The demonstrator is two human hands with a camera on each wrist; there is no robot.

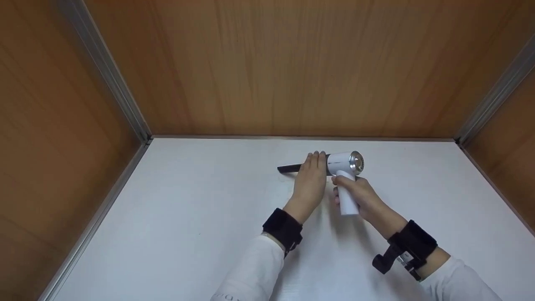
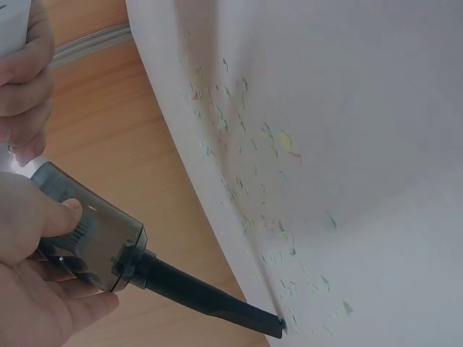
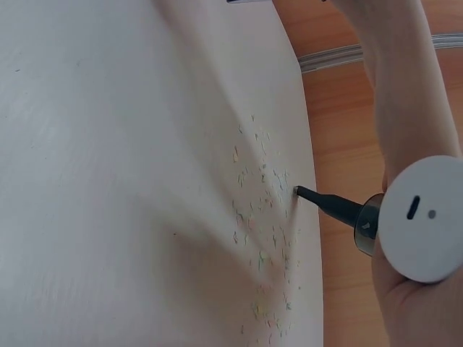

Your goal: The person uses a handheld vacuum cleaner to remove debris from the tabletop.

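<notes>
Right hand (image 1: 363, 196) wrapped round the white handle of a handheld vacuum (image 1: 347, 175), fingers curled tight about it. Left hand (image 1: 310, 180) clasped over the smoky dust cup (image 2: 90, 231) just ahead of that handle, thumb pressed on top, fingers curled beneath. Vacuum held low over the white tabletop (image 1: 188, 217), toward its far edge by the wooden back wall (image 1: 292, 62). Black crevice nozzle (image 2: 210, 303) reaching out leftward from the vacuum, tip down at the surface. Spread around and beyond that tip, tiny pale scraps of paper (image 2: 253, 181), thin and light, scattered across the tabletop. Wooden side panels flanking the tabletop on either hand of the vacuum.

Likely trouble: scraps blown or flicked aside if the tip sweeps too fast or lifts off. Also possible: nozzle twisting loose from the cup under the left hand's grip, or the tip scraping and skipping over pieces if angled too steeply.
</notes>
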